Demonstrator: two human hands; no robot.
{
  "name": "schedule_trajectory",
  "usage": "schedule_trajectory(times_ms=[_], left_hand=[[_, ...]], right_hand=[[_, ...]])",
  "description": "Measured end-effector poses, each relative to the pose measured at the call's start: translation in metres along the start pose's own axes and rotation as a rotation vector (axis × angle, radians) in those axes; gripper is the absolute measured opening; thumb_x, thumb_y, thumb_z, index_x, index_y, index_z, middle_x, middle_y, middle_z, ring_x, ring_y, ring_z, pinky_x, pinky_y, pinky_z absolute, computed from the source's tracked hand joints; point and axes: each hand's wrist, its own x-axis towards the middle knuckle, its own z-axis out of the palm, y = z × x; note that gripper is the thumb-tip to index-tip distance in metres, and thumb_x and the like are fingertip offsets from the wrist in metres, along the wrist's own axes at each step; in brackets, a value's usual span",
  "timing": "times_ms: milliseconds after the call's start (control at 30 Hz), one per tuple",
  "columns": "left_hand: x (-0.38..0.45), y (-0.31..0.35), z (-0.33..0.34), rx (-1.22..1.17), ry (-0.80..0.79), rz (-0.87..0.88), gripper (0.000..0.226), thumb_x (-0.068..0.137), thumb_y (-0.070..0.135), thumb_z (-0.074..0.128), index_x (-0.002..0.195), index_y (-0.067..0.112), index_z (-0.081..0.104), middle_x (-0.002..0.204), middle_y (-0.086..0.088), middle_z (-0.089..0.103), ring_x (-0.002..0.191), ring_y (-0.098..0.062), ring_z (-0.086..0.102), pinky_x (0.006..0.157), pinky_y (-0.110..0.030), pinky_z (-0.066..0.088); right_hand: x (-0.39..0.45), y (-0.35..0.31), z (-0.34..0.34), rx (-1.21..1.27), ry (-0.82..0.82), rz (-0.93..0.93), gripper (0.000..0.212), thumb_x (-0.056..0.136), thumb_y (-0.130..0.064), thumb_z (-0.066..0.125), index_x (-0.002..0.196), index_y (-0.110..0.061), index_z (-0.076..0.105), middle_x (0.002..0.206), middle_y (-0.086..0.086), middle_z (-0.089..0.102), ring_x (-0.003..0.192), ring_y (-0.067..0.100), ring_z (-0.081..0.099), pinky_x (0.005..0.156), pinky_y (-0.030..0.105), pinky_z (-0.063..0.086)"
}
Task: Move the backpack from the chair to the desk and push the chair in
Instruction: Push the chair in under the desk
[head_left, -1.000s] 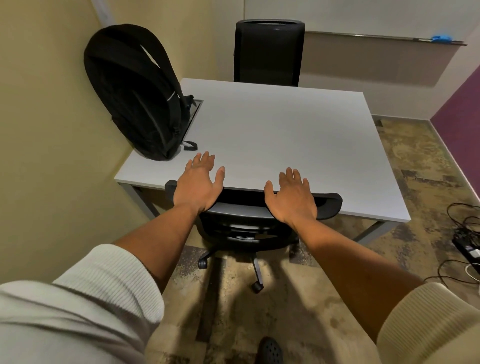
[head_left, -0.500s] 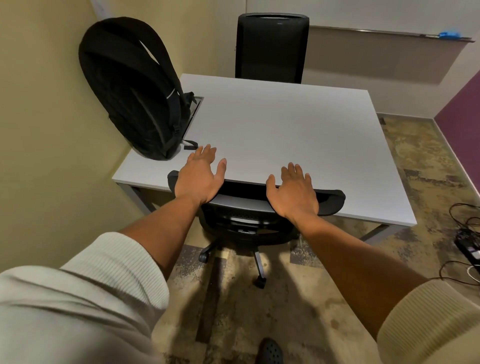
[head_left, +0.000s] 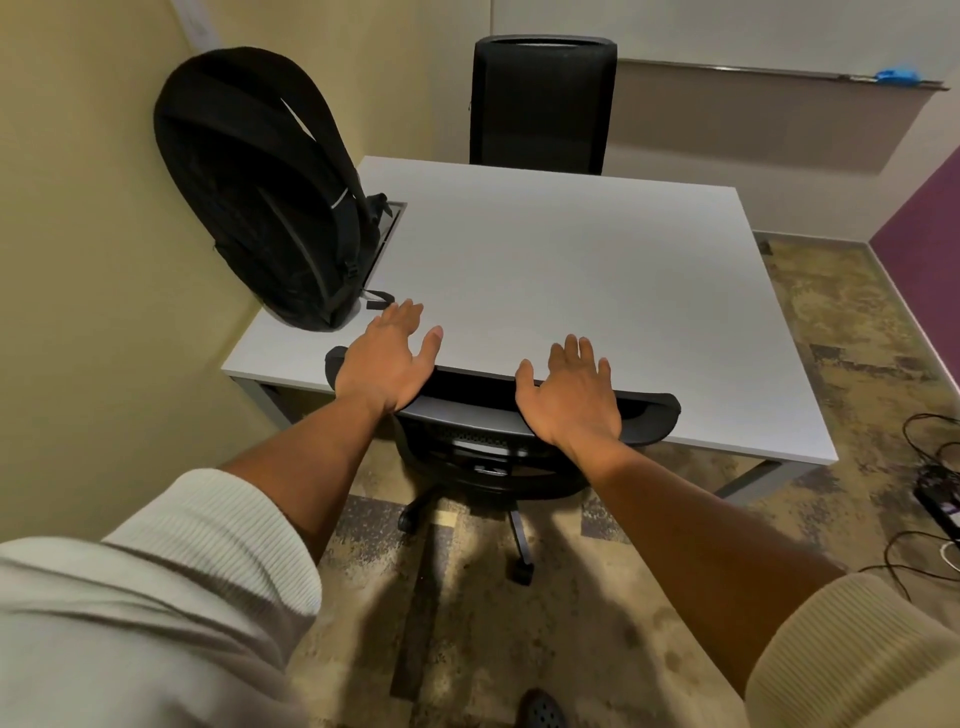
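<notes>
Forward went the chair (head_left: 524, 441) over that last second, its backrest sliding up until the top edge sat right against the near edge of the desk (head_left: 571, 270), seat tucked out of sight underneath. Both hands rode it in. The left hand (head_left: 387, 358) lay flat on the left part of the backrest top, fingers (head_left: 402, 317) splayed and reaching out over the desktop. The right hand (head_left: 569, 395) did the same on the right part, palm down, fingers spread. Neither hand was closed around anything; these were open, pressing palms, no wrap on the rail at all.

And the backpack (head_left: 260, 192) was already home: standing upright on the far-left part of the desk, leaning against the yellow wall (head_left: 78, 260), a loose strap trailing toward the left fingertips, just beside them but apart.

By my judgement the job was all but finished. The danger? One more shove. With the backrest hard against the desk edge, extra force could pinch those outstretched fingers or jolt the desk, and a jolt could tip that tall, leaning bag. A careless lift of the left hand could also snag the strap and drag the bag over.

A second chair (head_left: 540, 104) stood at the far side, untouched.
</notes>
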Motion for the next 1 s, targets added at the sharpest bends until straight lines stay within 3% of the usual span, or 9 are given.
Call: schedule_trajectory(times_ms=[633, 767, 1000], left_hand=[[0.001, -0.002, -0.002, -0.002, 0.011, -0.021, 0.063, 0.101, 0.057, 0.036, 0.153, 0.022, 0.039, 0.161, 0.0, 0.036, 0.152, -0.018, 0.025, 0.121, -0.044, 0.027], [-0.002, 0.001, -0.004, 0.024, -0.014, -0.006, 0.057, 0.104, 0.047, 0.033, 0.153, 0.019, 0.039, 0.161, -0.003, 0.036, 0.151, -0.023, 0.025, 0.117, -0.046, 0.029], [-0.006, 0.017, -0.016, 0.173, -0.026, 0.178, 0.053, 0.108, 0.03, 0.024, 0.153, 0.006, 0.035, 0.163, -0.013, 0.03, 0.152, -0.027, 0.021, 0.125, -0.042, 0.012]], right_hand=[[0.002, -0.003, 0.0, 0.005, -0.013, -0.01, 0.076, 0.096, -0.055, 0.016, 0.153, -0.006, 0.023, 0.164, 0.012, 0.011, 0.15, 0.025, -0.001, 0.121, 0.044, 0.001], [-0.002, -0.004, -0.002, 0.006, 0.029, -0.017, 0.074, 0.097, -0.054, 0.018, 0.153, -0.006, 0.023, 0.164, 0.012, 0.011, 0.15, 0.025, -0.001, 0.121, 0.045, 0.002], [-0.005, -0.007, -0.016, -0.063, 0.111, -0.081, 0.067, 0.1, -0.047, 0.018, 0.152, -0.006, 0.026, 0.163, 0.014, 0.013, 0.15, 0.025, 0.0, 0.121, 0.046, 0.001]])
